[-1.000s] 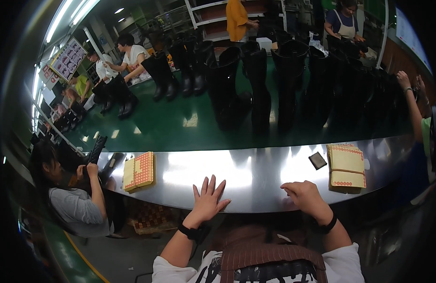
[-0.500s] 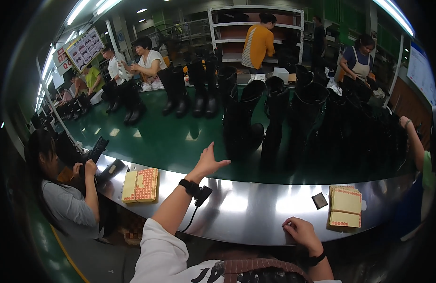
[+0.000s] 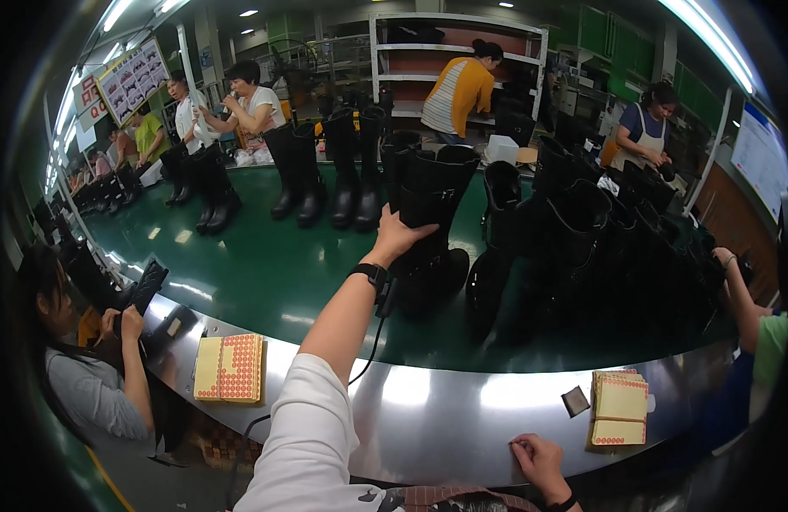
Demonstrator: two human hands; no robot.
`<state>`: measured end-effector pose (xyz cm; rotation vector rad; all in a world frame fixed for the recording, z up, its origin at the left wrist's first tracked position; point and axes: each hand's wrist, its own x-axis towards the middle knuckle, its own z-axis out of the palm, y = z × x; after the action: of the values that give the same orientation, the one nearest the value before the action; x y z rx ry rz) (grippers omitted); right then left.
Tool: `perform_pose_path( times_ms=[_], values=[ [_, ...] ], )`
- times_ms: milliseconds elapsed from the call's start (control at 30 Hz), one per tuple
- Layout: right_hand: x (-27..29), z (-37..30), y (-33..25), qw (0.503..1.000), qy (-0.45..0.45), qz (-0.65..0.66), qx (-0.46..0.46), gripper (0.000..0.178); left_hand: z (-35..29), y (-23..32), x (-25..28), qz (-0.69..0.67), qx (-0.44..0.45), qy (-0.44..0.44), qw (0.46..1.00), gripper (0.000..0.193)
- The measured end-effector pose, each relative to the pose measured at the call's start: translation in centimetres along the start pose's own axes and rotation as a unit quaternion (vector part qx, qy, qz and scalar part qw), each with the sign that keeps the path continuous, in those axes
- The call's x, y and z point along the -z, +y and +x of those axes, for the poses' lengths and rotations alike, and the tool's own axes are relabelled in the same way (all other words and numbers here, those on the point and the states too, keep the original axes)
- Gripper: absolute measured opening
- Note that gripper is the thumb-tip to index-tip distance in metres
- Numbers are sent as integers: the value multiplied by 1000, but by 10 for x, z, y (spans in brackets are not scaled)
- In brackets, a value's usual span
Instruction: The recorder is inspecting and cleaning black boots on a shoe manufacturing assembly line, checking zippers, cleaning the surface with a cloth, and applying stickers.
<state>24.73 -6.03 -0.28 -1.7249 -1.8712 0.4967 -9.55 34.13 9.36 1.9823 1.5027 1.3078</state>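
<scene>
Surface (image 3: 266, 264), deep green with whitish glare; the boot (image 3: 441, 192) standing on it, black with small silvery glints. Ledge (image 3: 471, 427) along the surface's near edge, silver-grey with white highlights. Card stack (image 3: 229, 369) toward the ledge's left end, yellow, patterned with rows of orange-red circles. Second card stack (image 3: 620, 411), toward the right end, yellow with a red-circled lower margin and a brown band. Sleeve (image 3: 309, 418), plain white; wristband (image 3: 370, 274), black; apron (image 3: 449, 498), brown, finely pale-striped.
</scene>
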Motion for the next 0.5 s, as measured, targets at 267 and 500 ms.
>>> perform_pose_path(
  times_ms=[267,500],
  values=[
    [-5,-2,5,998,39,40,18,10,-61,17,22,-4,43,267,963,35],
    [18,20,-39,983,-12,136,124,64,-161,130,60,101,-101,308,940,31]
  ],
)
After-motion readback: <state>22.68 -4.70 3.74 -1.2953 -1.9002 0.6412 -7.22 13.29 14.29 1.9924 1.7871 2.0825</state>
